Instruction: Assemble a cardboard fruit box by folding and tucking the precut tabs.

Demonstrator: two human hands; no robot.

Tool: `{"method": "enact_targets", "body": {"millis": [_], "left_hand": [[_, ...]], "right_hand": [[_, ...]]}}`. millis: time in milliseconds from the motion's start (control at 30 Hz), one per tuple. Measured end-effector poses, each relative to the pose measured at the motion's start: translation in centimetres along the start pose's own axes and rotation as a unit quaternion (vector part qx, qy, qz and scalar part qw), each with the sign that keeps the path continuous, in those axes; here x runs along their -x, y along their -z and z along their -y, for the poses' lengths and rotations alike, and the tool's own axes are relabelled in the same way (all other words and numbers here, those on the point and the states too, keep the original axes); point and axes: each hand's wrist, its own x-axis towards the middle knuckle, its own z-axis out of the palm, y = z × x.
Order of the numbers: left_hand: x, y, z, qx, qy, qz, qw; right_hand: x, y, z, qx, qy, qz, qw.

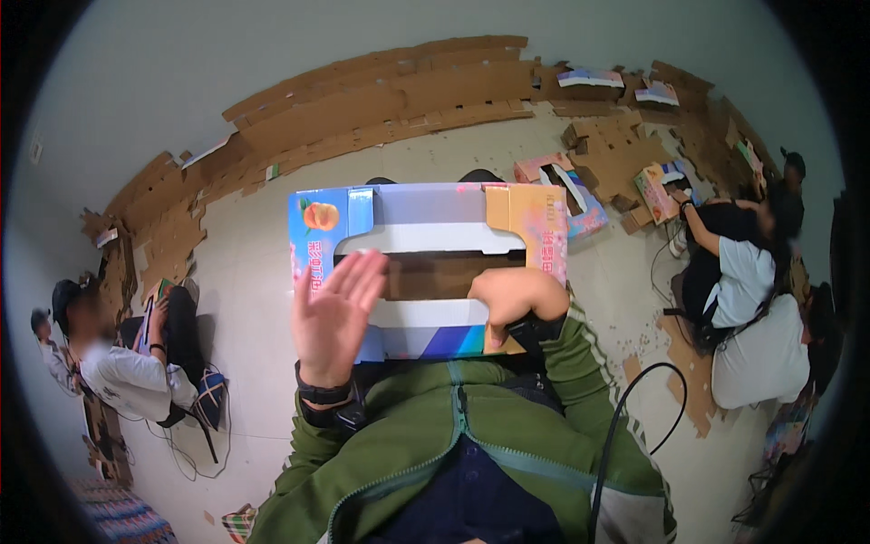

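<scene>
On my lap sits a printed fruit carton [435, 201], blue on its left and orange-pink on its right, with a peach picture. A wide opening in its top shows bare brown cardboard inside. My left hand [337, 313] is raised over the carton's left side, palm showing and fingers stretched out, with nothing in it. At the near right corner of the opening, my right hand [521, 297] is bent down with its fingers curled round the carton's edge. Some of those fingertips are hidden.
Another printed carton [580, 208] lies on the floor ahead right. Flattened brown cardboard [381, 91] lines the wall. One person [739, 272] handles a carton [662, 192] at right; another person [136, 363] sits at left. A black cable [625, 399] loops beside my right arm.
</scene>
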Motion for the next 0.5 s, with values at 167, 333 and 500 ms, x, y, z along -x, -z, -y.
{"method": "enact_targets", "body": {"millis": [167, 333, 500], "left_hand": [[1.4, 0.3, -1.4, 0.084, 0.097, -0.002, 0.992], [0.2, 1.1, -0.4, 0.076, 0.032, 0.007, 0.997], [-0.7, 1.6, -0.1, 0.103, 0.061, -0.009, 0.993]], "right_hand": [[-0.2, -0.2, -0.4, -0.026, -0.019, 0.01, 0.999], [0.0, -0.3, -0.3, -0.038, -0.019, 0.009, 0.999], [0.1, -0.1, -0.2, -0.037, -0.007, 0.004, 0.999]]}}
